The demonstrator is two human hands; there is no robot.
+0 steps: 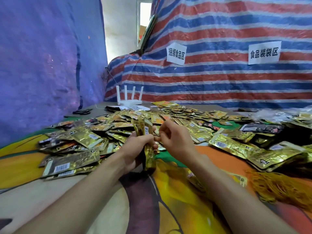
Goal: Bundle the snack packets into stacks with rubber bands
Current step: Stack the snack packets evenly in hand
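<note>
Bare forearms [81, 191] reach across the table [33, 200] as the left hand [135, 149] grips a stack of gold packets [146, 130] upright, mid-table, before the loose heap [185, 115]. Beside it the right hand [175, 141] curls its fingers; whether they pinch anything is unclear. Light, slick foil likely fans unless squeezed at the middle. Rubber bands [278, 188] lie by the right edge.

Gold foil packets [87, 137]; red-blue-white striped tarp [219, 81]; purple-blue sheet [42, 65]; white router [130, 98].

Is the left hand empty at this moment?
No, the left hand grips a stack of gold packets, held upright above the table.
</note>
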